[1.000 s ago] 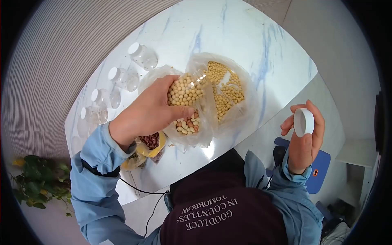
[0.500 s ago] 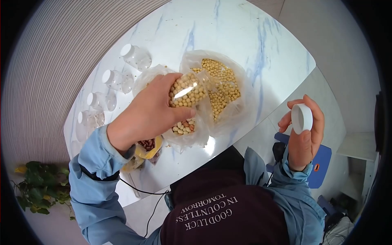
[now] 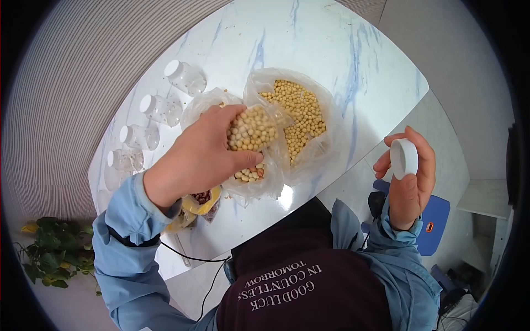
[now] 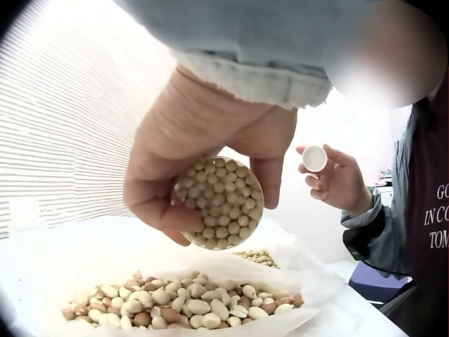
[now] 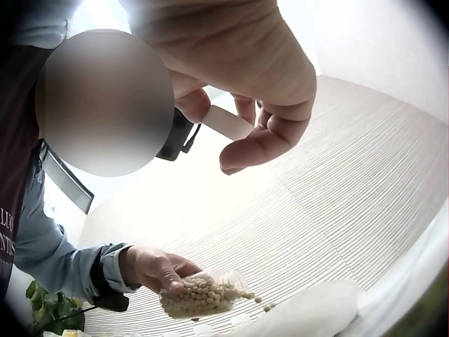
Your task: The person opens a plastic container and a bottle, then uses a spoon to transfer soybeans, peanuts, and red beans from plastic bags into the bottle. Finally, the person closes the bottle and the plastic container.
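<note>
My left hand (image 3: 201,151) grips a clear jar (image 3: 251,129) of round pale-yellow beans, tipped on its side with its mouth toward an open plastic bag of similar beans (image 3: 301,110). Beans spill from the mouth of the jar (image 5: 200,296) in the right wrist view. Beneath the hand lies a bag of peanuts (image 4: 189,302), partly covered in the head view. Off the table's edge at the right, my right hand (image 3: 411,193) holds a white lid (image 3: 404,159) between thumb and fingers; the lid (image 5: 228,123) shows edge-on in the right wrist view.
Several clear jars with white lids, one of them (image 3: 186,77) farthest back, lie along the table's left side. Small bags of dark red beans (image 3: 202,196) sit near the front edge. A plant (image 3: 58,251) is at the lower left, a blue seat (image 3: 433,226) at the right.
The beans in the jar have shifted and the bare patch in the bean bag has filled in. My right hand has moved slightly up and left with the lid.
</note>
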`<state>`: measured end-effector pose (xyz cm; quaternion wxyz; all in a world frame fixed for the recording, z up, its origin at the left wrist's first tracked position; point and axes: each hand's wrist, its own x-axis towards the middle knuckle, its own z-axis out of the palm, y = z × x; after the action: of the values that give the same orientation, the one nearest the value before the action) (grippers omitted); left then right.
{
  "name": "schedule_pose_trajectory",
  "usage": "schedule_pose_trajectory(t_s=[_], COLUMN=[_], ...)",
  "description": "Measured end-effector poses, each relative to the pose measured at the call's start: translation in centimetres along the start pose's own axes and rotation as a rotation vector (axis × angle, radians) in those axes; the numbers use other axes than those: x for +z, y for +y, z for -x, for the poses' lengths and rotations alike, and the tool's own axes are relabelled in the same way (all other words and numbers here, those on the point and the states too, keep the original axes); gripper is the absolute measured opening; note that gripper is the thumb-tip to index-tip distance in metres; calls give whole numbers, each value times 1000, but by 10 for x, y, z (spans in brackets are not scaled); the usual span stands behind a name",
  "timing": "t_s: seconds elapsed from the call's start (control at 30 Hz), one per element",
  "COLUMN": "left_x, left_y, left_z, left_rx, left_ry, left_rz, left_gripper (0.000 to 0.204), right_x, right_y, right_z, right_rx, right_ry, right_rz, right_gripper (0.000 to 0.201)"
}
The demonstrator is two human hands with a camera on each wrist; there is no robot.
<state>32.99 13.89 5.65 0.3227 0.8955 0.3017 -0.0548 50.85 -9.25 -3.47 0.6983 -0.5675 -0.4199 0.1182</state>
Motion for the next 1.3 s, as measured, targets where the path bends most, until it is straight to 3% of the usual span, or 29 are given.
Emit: schedule_pose_trajectory(t_s=[0.17,0.77,0.97,1.3], left_x=[-5,-8,-5,-10], left_y=[2,3,14,10], left_z=[-5,-5,4,-3], left_rx=[-62,-6,-34,-11], left_ry=[-6,88,20,142], left_rz=[22,-135,-148,-307], left_gripper=[68,71,72,72], right_x=[1,-3,-3,-5], right_y=[0,4,5,6], right_z=[1,4,5,5], right_rx=[14,-8,-12,-27], right_ry=[-11,-14,-16,-29], right_rz=[-16,9,7,-4], right_gripper=[62,61,60,57])
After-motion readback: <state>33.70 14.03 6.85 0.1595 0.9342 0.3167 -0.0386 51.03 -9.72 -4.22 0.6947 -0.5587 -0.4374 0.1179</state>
